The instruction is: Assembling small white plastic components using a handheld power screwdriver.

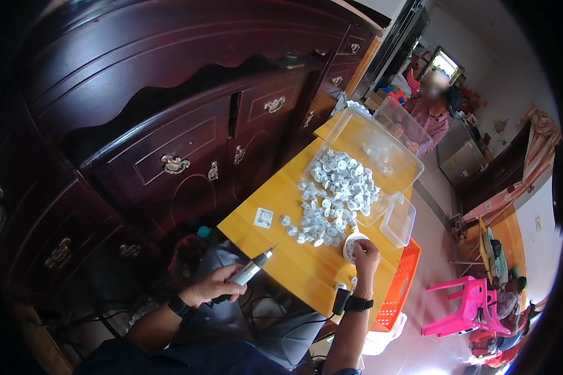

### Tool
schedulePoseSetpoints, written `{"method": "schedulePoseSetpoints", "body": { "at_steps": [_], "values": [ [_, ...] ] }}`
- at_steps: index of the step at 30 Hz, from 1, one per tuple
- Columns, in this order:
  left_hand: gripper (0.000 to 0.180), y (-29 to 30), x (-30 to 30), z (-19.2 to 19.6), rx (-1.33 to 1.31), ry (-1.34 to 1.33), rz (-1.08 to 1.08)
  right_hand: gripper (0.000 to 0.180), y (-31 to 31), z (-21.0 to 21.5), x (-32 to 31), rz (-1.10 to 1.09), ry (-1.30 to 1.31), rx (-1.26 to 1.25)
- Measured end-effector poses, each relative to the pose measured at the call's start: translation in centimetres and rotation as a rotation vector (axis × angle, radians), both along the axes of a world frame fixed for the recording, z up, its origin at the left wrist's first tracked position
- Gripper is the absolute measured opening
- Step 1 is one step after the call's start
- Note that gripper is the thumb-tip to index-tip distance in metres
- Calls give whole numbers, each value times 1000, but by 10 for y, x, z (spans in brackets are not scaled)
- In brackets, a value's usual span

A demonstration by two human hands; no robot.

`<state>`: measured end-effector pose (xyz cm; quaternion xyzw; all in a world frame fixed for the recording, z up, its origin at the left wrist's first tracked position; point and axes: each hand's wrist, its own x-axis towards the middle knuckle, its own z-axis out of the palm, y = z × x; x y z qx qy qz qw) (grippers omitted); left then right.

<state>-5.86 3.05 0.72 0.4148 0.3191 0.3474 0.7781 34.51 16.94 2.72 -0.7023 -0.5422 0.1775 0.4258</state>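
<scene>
My left hand [222, 284] is closed around a grey electric screwdriver [252, 267], its thin bit pointing up and to the right over the table's near edge. My right hand [366, 255] dips its bent fingers into a small white bowl [349, 249]; the fingertips are pressed together, and what they hold is too small to make out. Beyond the bowl lies a heap of small round white plastic parts [341, 194], spilling out of a clear plastic bin [397, 153]. A few loose white parts [340, 286] sit next to my right wrist.
The yellow wooden table [294, 275] carries a white printed label [263, 217] and a clear lidded box [398, 220]. A dark wooden cabinet [187, 137] stands along the left. An orange crate [401, 281] and a pink stool [463, 306] are at right. Another person [428, 115] sits beyond the table.
</scene>
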Motion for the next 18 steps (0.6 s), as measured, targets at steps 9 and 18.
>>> {"method": "schedulePoseSetpoints", "body": {
  "at_steps": [9,18],
  "values": [
    [52,-19,30,12,13,-63,-137,10,-81,-20,-116,309,1231,-143],
    [49,-42,47,5,46,81,-145,10,-98,-50,-117,367,1397,-132]
  ]
}}
